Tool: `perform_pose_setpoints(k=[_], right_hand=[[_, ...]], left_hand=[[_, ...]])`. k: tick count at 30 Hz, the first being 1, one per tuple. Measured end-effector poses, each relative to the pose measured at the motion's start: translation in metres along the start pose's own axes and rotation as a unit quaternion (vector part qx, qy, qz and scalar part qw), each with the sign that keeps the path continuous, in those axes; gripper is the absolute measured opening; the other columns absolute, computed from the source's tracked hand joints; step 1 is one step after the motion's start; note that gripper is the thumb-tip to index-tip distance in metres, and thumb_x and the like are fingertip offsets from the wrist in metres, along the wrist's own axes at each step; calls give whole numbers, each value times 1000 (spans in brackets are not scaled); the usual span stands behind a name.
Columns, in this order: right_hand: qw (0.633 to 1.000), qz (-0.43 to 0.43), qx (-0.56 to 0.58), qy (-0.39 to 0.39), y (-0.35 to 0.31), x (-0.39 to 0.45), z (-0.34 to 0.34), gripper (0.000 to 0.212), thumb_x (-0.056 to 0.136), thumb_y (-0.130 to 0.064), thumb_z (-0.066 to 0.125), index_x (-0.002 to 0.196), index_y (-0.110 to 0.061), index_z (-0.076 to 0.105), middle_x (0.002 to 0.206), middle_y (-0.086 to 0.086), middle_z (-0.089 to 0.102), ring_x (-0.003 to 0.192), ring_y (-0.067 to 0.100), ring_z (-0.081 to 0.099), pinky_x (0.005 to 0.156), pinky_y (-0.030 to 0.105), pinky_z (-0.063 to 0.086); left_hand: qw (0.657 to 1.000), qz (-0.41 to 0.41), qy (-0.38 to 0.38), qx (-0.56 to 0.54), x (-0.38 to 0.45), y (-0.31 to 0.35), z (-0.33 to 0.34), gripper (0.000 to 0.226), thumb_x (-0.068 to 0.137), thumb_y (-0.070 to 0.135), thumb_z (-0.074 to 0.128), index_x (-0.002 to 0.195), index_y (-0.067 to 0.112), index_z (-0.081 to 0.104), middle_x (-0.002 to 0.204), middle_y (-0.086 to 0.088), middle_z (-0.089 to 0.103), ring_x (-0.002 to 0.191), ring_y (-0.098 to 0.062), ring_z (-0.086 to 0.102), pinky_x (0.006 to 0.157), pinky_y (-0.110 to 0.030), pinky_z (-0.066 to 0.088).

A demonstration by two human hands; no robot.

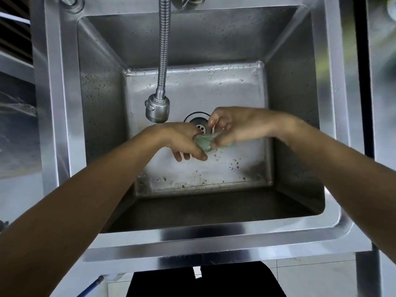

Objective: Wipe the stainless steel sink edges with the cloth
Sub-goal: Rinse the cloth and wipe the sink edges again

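Hands together over the sink [214, 236] basin, left hand [177, 139] and right hand [237, 125] both clamped on a bunched green cloth [204, 143], forearms angled inward, above the drain [198, 122].

Faucet head [157, 109] hangs inside sink [214, 236], behind drain [198, 122].

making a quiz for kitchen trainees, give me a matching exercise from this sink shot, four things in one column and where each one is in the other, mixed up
Things:
1. cloth
2. spray head
3. drain
4. sink front rim

Places:
A. in the basin floor, partly hidden by the hands
B. nearest the person, below both forearms
C. bunched between the left hand and right hand
D. hanging on the flexible hose, above the basin floor

Pairs: 1-C, 2-D, 3-A, 4-B
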State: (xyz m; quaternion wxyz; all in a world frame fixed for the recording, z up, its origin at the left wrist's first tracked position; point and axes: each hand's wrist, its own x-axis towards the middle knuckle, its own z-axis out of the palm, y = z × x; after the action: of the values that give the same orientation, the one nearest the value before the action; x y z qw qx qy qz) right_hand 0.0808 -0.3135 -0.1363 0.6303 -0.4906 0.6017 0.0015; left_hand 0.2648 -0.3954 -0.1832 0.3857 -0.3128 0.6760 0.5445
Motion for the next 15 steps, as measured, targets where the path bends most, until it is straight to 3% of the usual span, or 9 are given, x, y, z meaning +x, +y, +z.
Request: perform_pose_setpoints(k=[2, 4, 7, 8, 10, 12, 13, 15], right_hand=[[995, 25, 99, -14, 6, 6, -17, 59, 76, -59, 75, 121, -23, 63, 113, 1, 72, 105, 21, 68, 85, 34, 57], [981, 61, 177, -43, 17, 18, -23, 70, 72, -60, 74, 125, -17, 63, 123, 9, 69, 116, 29, 66, 89, 39, 59], [940, 91, 241, -222, 35, 36, -7, 95, 63, -58, 89, 139, -11, 54, 138, 19, 62, 122, 38, 64, 86, 42, 61], [929, 77, 245, -266, 39, 40, 2, 89, 67, -51, 90, 138, -10, 55, 138, 18, 63, 118, 36, 67, 84, 40, 61], [919, 50, 265, -287, 42, 47, 17, 57, 81, -34, 83, 127, -10, 61, 121, 13, 72, 98, 24, 73, 72, 31, 60], [909, 46, 297, -289, 37, 47, 27, 28, 81, -34, 84, 96, -17, 68, 80, 0, 67, 62, 10, 62, 52, 20, 50], [906, 44, 305, -289, 34, 45, 30, 23, 82, -38, 82, 80, -23, 66, 67, -4, 55, 53, 6, 50, 47, 18, 42], [917, 57, 293, -264, 28, 41, 31, 34, 89, -43, 73, 62, -29, 59, 61, -6, 42, 50, 7, 36, 46, 18, 32]], left_hand=[[984, 66, 113, 124, 2, -3, 2, 33, 86, 35, 80, 112, 20, 68, 83, 9, 66, 80, -20, 69, 67, -27, 56], [949, 154, 215, 171, 2, -4, 6, 33, 85, 35, 79, 115, 22, 70, 93, 9, 70, 88, -21, 68, 75, -31, 53], [880, 196, 336, 272, 1, -4, 11, 36, 87, 29, 75, 120, 21, 67, 108, 1, 69, 95, -25, 67, 73, -37, 52], [855, 201, 371, 302, 1, -5, 13, 35, 85, 21, 75, 119, 17, 66, 106, -3, 67, 94, -29, 67, 69, -38, 51], [815, 216, 407, 350, 1, -6, 18, 33, 76, 2, 74, 107, 9, 67, 94, -9, 65, 84, -36, 66, 56, -37, 48], [781, 212, 414, 417, 0, -10, 20, 32, 65, -7, 76, 92, 7, 68, 81, -10, 62, 68, -34, 64, 45, -29, 39], [767, 199, 415, 447, 0, -12, 21, 32, 60, -7, 78, 86, 8, 67, 75, -8, 61, 62, -32, 62, 42, -25, 32], [745, 173, 415, 492, 4, -16, 21, 33, 54, -5, 81, 79, 11, 66, 69, -5, 59, 54, -27, 60, 43, -22, 23]])
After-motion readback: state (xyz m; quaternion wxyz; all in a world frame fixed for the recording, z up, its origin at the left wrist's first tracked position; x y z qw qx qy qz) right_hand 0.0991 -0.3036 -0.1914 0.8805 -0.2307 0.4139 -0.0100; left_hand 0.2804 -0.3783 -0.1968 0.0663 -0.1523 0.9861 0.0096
